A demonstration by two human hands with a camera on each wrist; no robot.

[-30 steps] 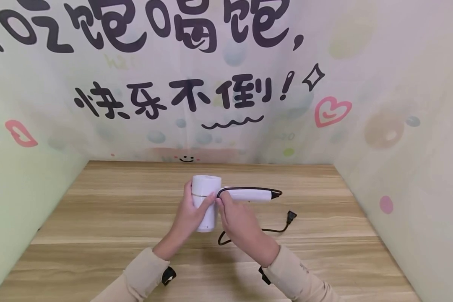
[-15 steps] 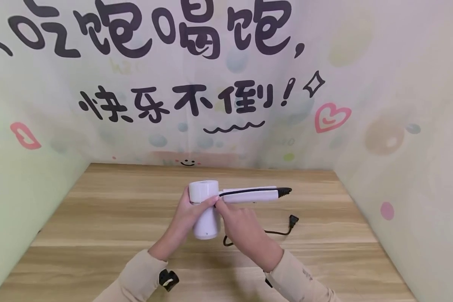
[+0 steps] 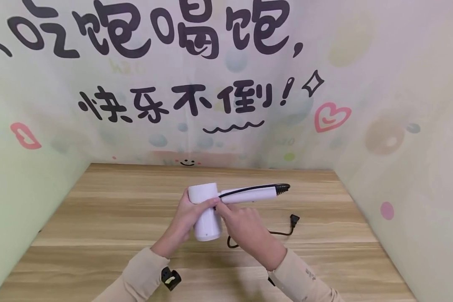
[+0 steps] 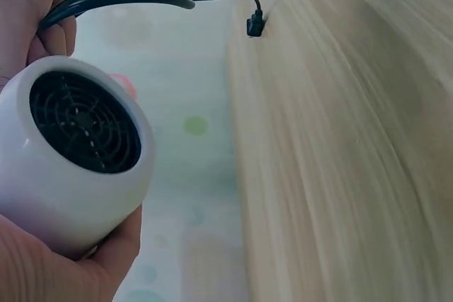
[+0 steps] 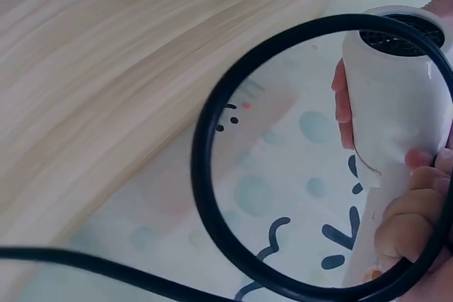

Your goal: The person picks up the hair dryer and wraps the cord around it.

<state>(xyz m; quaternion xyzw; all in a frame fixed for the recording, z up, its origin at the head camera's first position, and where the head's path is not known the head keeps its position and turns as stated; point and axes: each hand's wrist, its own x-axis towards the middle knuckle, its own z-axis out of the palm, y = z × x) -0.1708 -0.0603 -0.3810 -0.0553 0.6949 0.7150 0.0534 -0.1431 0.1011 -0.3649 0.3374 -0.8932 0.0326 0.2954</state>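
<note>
A white hair dryer (image 3: 207, 224) is held up over the table, its handle (image 3: 251, 195) pointing right. My left hand (image 3: 183, 218) grips the barrel, thumb across its front. Round the dark grille (image 4: 85, 122) at the barrel's end, fingers show above and below in the left wrist view. My right hand (image 3: 245, 222) pinches the black power cord (image 3: 249, 188) close to where handle and barrel meet. From the handle's end the cord doubles back along the handle to those fingers. A big cord loop (image 5: 204, 153) hangs across the right wrist view. The plug (image 3: 295, 219) dangles to the right.
The wood-grain table (image 3: 98, 218) spreads beneath both hands. A printed backdrop (image 3: 226, 138) with black lettering stands along its far edge, and pale walls (image 3: 411, 176) flank it left and right.
The hair dryer has tilted slightly, and the cord now lies straighter along the handle, pulled in by my right hand. The view has shifted a little. Both hands keep their hold.
</note>
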